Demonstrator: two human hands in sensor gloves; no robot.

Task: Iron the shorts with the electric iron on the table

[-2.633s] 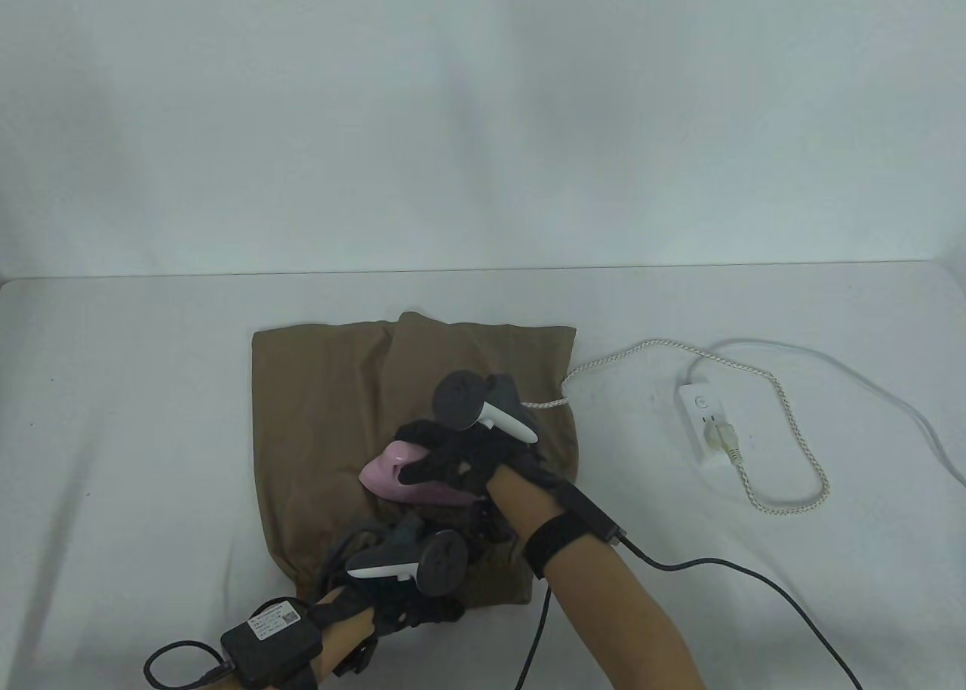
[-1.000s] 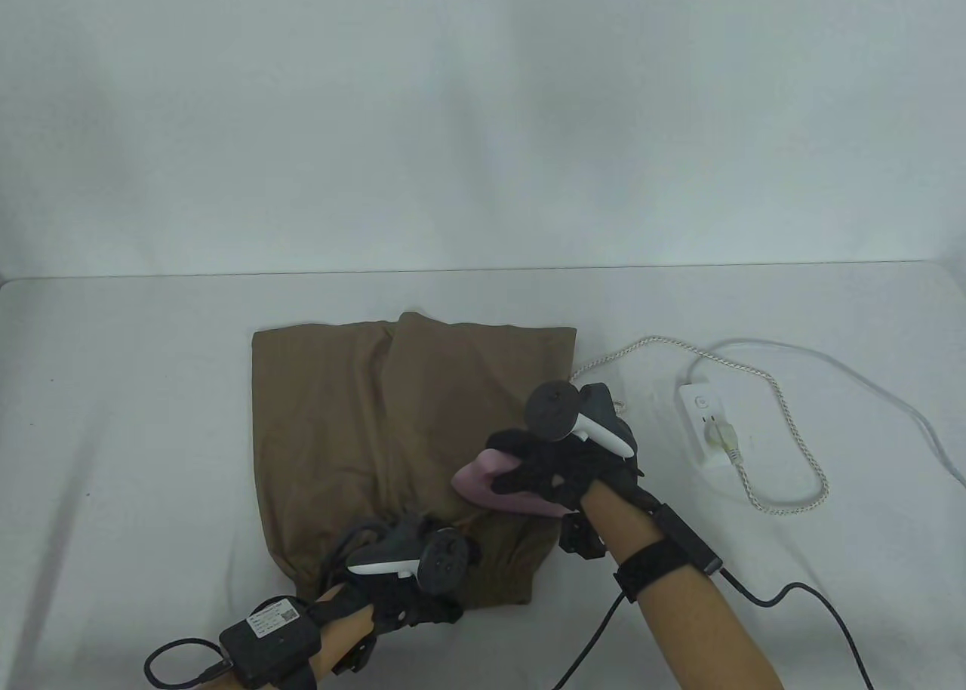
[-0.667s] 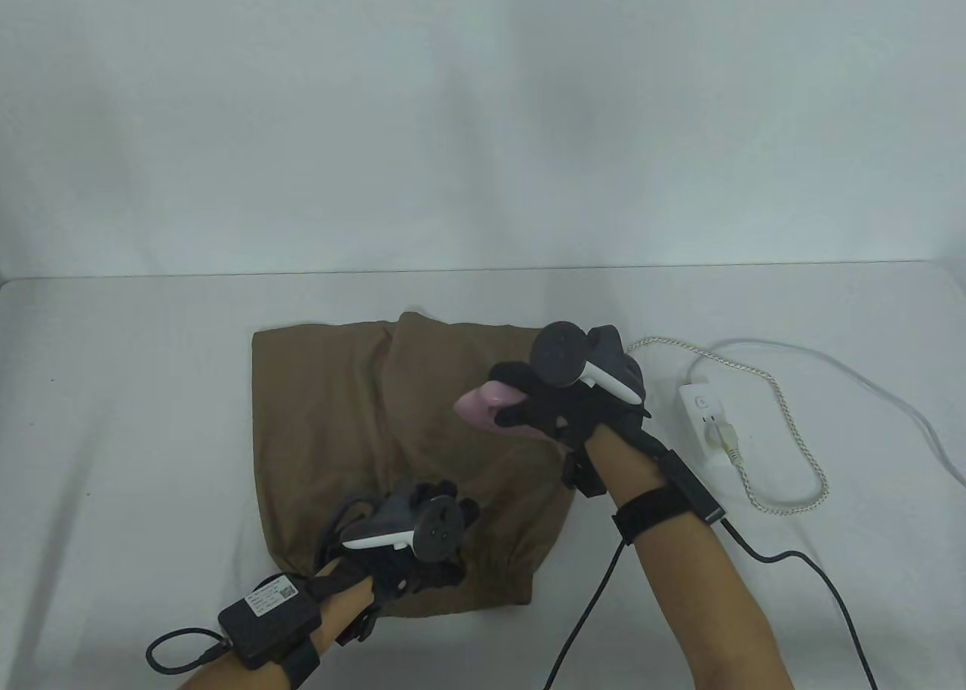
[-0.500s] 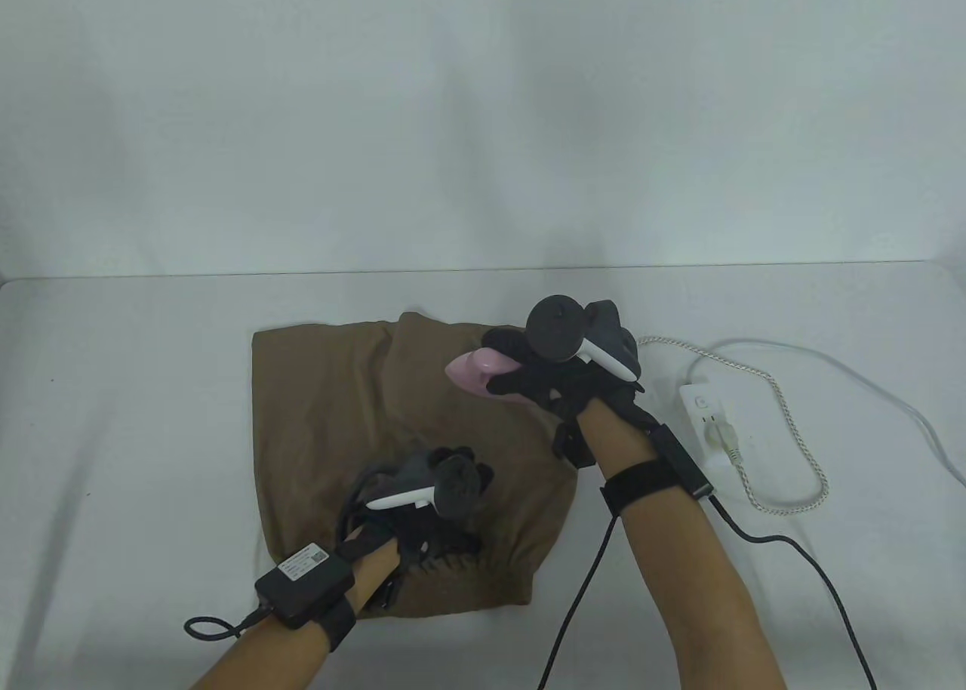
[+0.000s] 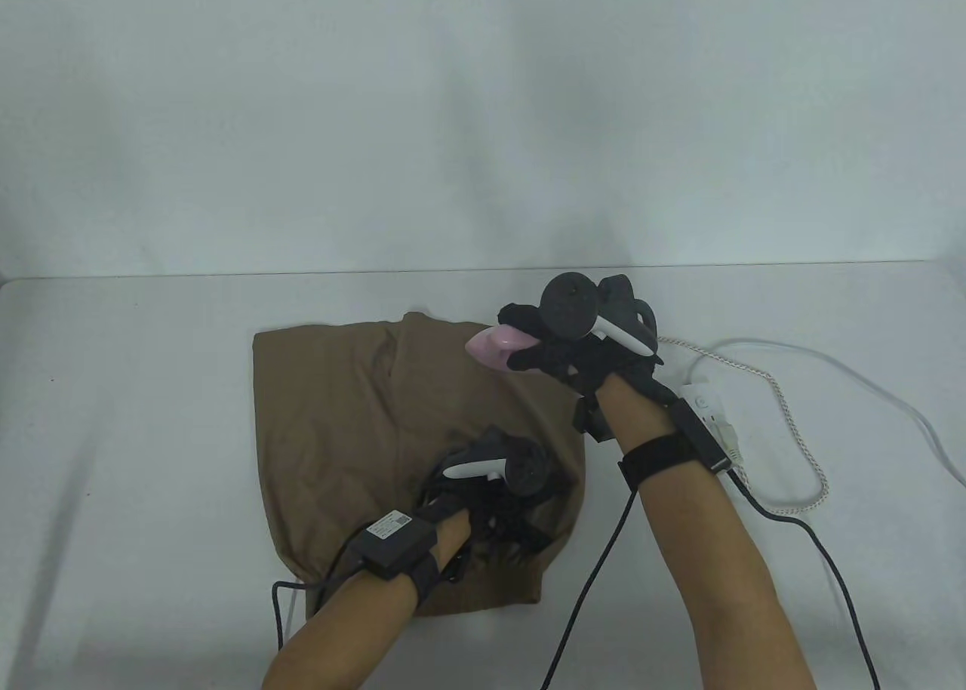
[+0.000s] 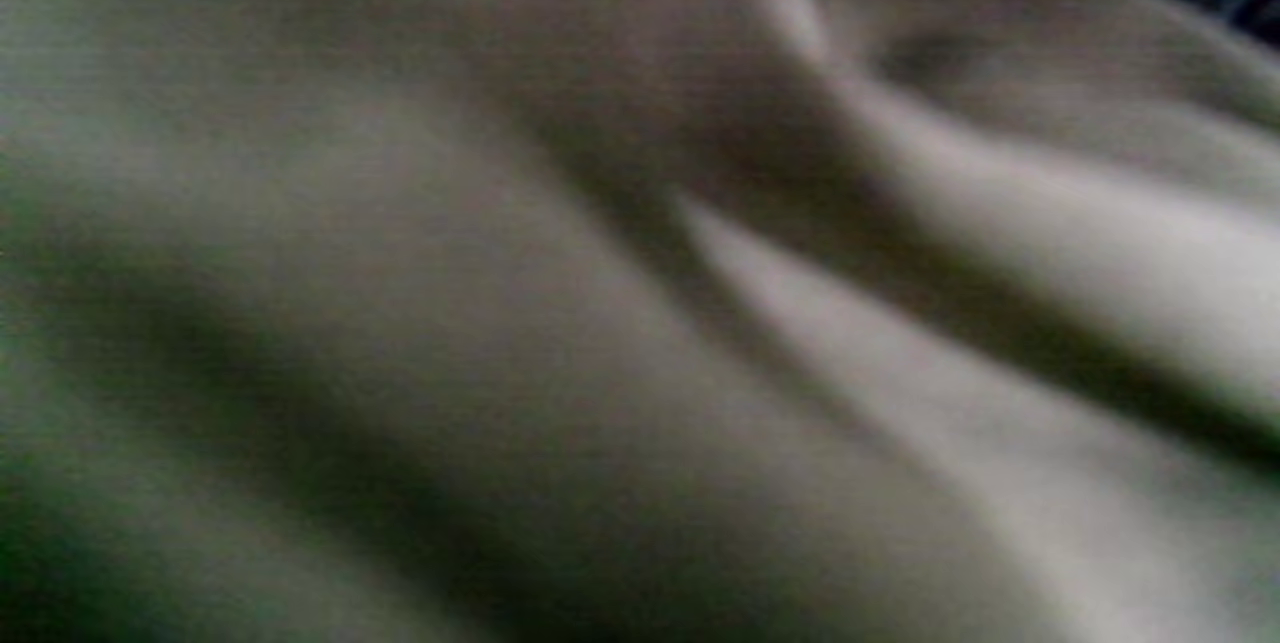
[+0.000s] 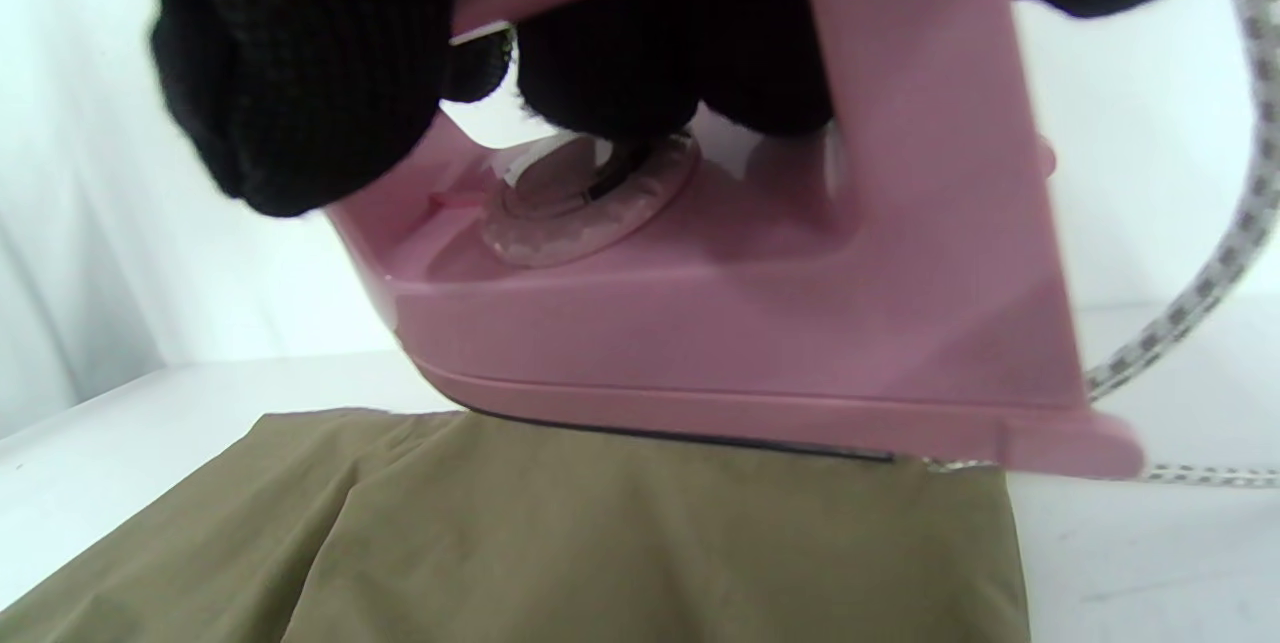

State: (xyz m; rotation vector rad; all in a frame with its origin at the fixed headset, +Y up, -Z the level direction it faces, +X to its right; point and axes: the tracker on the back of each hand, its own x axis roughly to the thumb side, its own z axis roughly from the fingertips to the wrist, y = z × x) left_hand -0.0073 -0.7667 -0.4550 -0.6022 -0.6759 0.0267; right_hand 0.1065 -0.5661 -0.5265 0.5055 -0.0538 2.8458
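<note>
Shorts of olive-brown cloth lie spread flat near the middle of our white bench, with a few soft folds running from the far edge toward us. In our left wrist view the same cloth fills the whole picture, close and blurred, its ridges catching the light.

Our right hand is at the far right corner of the shorts, its grip clenched around the handle of the pink iron. From the right wrist view we see the gloved fingers wrapped over the handle, with the iron sitting low over the cloth at its far edge; the dark soleplate looks to be on or just above the fabric, and we cannot tell which. A round dial sits on the iron's body under the handle.

Our left hand rests on the near right part of the shorts. The tracker hides its fingers, so we cannot tell whether that grip is clenched or released.

A braided cord runs from the back of the iron across the bench, loops, and ends at a plug in the white power strip, which lies just right of our right wrist. A plain white cable leaves the strip toward the right edge.
</note>
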